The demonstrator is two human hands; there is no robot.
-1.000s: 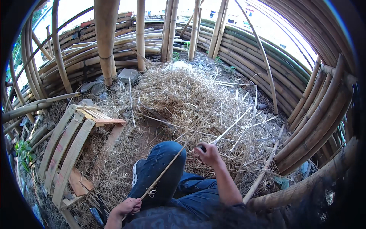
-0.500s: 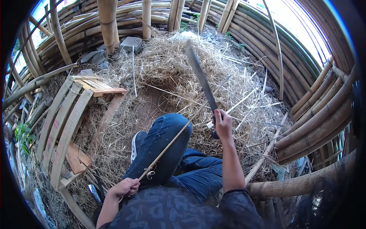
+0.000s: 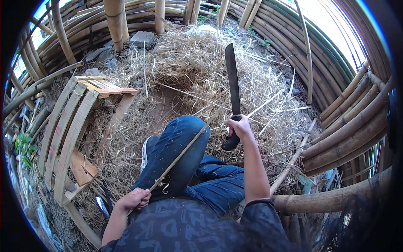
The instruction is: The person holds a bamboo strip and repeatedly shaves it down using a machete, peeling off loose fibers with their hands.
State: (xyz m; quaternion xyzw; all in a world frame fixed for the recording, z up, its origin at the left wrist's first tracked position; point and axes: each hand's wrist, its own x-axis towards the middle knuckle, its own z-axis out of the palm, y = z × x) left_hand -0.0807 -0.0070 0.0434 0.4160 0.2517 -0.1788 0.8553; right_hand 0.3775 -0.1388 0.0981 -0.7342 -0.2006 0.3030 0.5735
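Note:
My right hand (image 3: 238, 128) grips the black handle of a long dark machete (image 3: 232, 82), whose blade points up and away over a heap of dry shavings (image 3: 197, 63). My left hand (image 3: 135, 198) is closed on the near end of a thin bamboo strip (image 3: 184, 151). The strip runs diagonally up across my bent knee in blue jeans (image 3: 180, 143) toward the machete. I sit on the ground among the straw.
A wooden pallet (image 3: 67, 130) leans on its side at my left. Curved bamboo poles (image 3: 348, 122) wall the right side and the back. Upright bamboo posts (image 3: 115, 21) stand behind the heap, with flat stones (image 3: 142, 38) beside them.
My right hand has raised the machete from low beside the knee to upright over the straw heap. The left hand has kept its hold on the strip.

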